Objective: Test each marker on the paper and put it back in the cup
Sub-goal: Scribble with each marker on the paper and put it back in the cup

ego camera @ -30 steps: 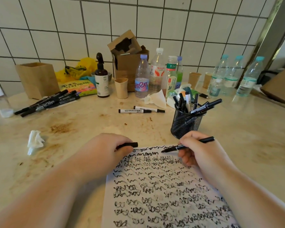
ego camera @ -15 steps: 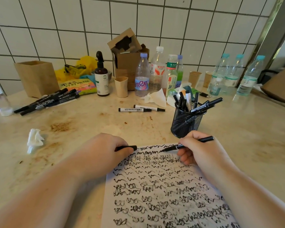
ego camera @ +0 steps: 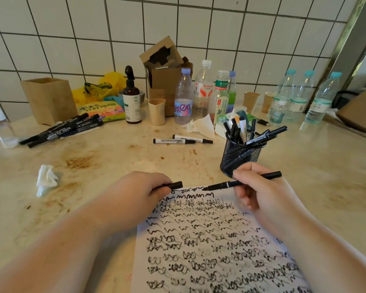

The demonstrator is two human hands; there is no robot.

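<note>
Stained counter (ego camera: 114,157), right hand (ego camera: 260,193) – marker (ego camera: 241,182) – paper (ego camera: 209,250)

A wall of white square tiles (ego camera: 241,28) with dark grout fills the view from 10 to 1 o'clock. Below it spreads a pale beige, marble-like worktop (ego camera: 317,166), glossy and marked with brownish stains (ego camera: 78,162) toward 9 o'clock. At 2 o'clock a brushed metal frame (ego camera: 353,37) rises at a slant, with a bright opening beside it. Soft, even daylight falls over the surface, with faint reflections along its far right edge.
</note>
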